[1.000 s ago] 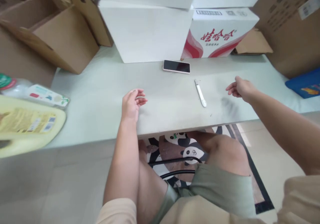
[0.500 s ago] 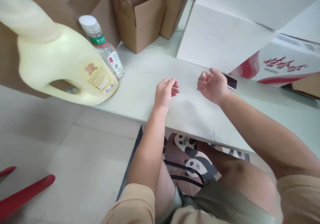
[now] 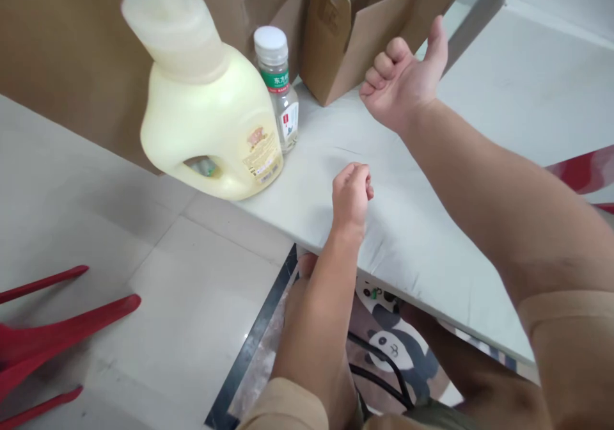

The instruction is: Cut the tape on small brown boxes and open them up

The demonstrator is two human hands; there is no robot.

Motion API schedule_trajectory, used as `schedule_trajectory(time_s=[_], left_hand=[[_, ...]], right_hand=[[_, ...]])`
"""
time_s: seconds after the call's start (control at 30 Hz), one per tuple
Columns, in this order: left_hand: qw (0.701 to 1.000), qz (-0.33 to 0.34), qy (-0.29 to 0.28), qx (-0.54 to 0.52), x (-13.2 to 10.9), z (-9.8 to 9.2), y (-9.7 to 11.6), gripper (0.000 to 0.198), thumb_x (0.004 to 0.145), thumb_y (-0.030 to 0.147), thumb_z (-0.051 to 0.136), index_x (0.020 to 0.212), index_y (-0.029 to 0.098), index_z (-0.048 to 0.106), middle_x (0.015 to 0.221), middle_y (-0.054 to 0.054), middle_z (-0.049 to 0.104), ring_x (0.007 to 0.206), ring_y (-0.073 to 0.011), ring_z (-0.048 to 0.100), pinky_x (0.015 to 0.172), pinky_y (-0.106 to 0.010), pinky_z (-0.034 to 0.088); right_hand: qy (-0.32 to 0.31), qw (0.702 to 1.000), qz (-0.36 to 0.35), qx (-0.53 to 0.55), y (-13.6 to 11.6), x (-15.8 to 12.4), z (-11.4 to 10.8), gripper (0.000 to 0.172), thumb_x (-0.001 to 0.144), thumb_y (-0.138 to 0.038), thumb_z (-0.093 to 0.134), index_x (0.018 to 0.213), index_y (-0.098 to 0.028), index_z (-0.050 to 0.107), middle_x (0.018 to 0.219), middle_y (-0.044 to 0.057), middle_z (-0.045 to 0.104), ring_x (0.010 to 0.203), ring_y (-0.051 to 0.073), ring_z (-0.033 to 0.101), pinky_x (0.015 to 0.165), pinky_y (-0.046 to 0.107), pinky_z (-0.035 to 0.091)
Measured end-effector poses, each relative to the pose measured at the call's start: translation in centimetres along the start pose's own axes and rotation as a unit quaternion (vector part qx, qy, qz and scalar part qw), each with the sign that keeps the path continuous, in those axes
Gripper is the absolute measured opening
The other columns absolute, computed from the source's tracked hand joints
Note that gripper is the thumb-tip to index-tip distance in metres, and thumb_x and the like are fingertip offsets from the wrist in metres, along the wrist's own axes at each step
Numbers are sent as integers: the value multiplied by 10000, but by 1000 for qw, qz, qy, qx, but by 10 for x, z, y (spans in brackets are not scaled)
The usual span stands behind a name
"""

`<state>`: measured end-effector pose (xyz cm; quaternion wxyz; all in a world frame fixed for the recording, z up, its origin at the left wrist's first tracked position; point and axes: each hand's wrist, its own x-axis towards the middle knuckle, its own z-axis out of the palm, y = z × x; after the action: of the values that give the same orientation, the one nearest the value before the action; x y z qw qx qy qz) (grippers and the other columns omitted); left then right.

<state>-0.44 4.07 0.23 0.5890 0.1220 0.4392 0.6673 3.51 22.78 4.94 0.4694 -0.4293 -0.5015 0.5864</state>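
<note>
My left hand is closed in a loose fist just above the white tabletop, and nothing shows in it. Farther out and to the right, my right hand is raised with its palm partly toward me. Its fingers curl in and the thumb sticks out, with nothing held. It hangs in front of a brown cardboard box with cut-out edges. Left of both hands stand a large pale-yellow jug and a small clear bottle with a white cap. Neither hand touches them.
Brown cardboard stands behind the jug. A white box is at the right, with a red-marked surface partly behind my right arm. Red legs show over the tiled floor. A panda-print mat lies below the table edge.
The view has turned left, so the jug and bottle appear farther right. My left hand's fingers have closed. My right hand has lifted toward the cardboard box, its thumb now stretched out.
</note>
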Motion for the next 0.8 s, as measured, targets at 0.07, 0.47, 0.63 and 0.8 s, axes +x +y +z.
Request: schedule_trajectory(time_s=[0.07, 0.47, 0.63, 0.8], left_hand=[[1000, -5, 6, -12, 2, 1, 1, 347, 890, 92, 503, 575, 175, 384, 561, 62, 334, 478, -44, 340, 510, -206, 266], [1000, -9, 9, -26, 6, -1, 2, 345, 884, 100, 527, 572, 175, 401, 563, 57, 343, 481, -51, 347, 508, -204, 263], [1000, 2, 11, -26, 6, -9, 4, 337, 884, 104, 525, 569, 172, 424, 557, 55, 344, 474, -50, 352, 503, -202, 262], [999, 24, 10, -37, 6, -13, 4, 352, 895, 133, 557, 568, 170, 430, 561, 56, 334, 475, -45, 339, 497, -197, 263]], right_hand=[[-26, 997, 8, 73, 4, 3, 4, 707, 804, -960, 272, 648, -275, 202, 514, -41, 215, 544, 155, 291, 568, 324, 300], [-31, 990, -24, -133, 29, 22, -3, 493, 1003, -719, 286, 805, -283, 404, 548, -56, 272, 548, 161, 394, 606, 330, 418], [34, 940, -81, -329, 10, 13, 23, 302, 972, -186, 498, 1266, -248, 465, 537, -127, 291, 518, 102, 348, 659, 241, 431], [-12, 836, -156, -526, -19, 18, 30, 754, 852, -103, 527, 1568, -178, 303, 934, -46, 624, 883, 104, 594, 952, 330, 469]])
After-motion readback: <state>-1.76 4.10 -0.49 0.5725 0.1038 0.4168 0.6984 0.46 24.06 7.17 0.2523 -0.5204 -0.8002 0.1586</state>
